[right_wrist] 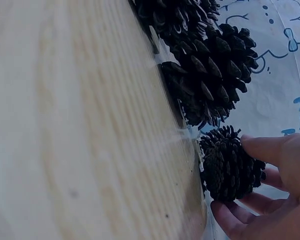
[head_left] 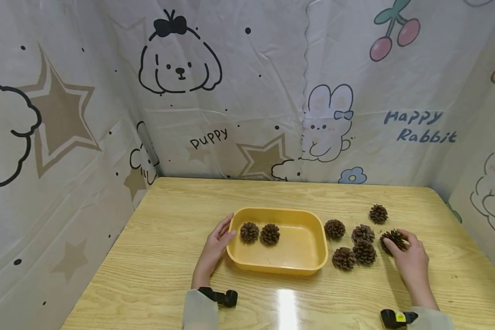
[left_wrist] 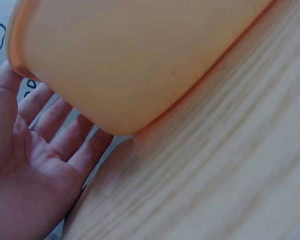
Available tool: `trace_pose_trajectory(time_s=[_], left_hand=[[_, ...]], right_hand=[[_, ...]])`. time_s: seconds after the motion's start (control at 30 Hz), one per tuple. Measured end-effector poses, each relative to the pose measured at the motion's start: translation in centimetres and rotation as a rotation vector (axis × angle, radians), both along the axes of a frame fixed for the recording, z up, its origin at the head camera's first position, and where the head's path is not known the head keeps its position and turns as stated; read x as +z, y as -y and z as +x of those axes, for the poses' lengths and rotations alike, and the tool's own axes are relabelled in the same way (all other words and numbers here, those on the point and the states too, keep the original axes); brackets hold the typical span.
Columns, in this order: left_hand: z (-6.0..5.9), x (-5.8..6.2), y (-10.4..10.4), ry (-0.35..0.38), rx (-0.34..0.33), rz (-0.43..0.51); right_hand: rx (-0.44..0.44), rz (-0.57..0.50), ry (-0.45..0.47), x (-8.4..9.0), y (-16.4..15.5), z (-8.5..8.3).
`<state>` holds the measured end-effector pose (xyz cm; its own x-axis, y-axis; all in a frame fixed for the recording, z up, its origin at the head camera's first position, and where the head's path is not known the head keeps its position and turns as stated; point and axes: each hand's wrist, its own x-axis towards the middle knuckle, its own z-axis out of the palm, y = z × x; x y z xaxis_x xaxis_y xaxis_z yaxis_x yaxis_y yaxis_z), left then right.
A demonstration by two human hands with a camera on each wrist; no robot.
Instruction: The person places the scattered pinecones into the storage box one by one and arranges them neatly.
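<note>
backdrop sheet (head_left: 247,114), up and left of the left hand (head_left: 214,250): "Puppy"
backdrop sheet, up past the right hand (head_left: 410,259): "Happy Rabbit"
right wrist view: partial blue letters, unreadable

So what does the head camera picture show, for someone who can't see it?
A person's right hand grips a pine cone on a wooden table, while the left hand rests against a yellow tray holding two cones.

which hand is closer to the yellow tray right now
Left. The left hand lies with straight fingers against the yellow tray at its left end; the right hand is off to its right, holding a pine cone.
</note>
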<state>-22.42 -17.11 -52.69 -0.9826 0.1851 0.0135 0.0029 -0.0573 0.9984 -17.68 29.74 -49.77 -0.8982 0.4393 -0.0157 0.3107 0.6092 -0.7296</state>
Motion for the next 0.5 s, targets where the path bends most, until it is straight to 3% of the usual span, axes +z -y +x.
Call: trace_pose_trajectory(time_s=[0.5], left_hand=[[0.13, 0.23, -0.02, 0.009, 0.0, 0.002]], right_hand=[[-0.011, 0.0, -0.011, 0.02, 0.01, 0.09]])
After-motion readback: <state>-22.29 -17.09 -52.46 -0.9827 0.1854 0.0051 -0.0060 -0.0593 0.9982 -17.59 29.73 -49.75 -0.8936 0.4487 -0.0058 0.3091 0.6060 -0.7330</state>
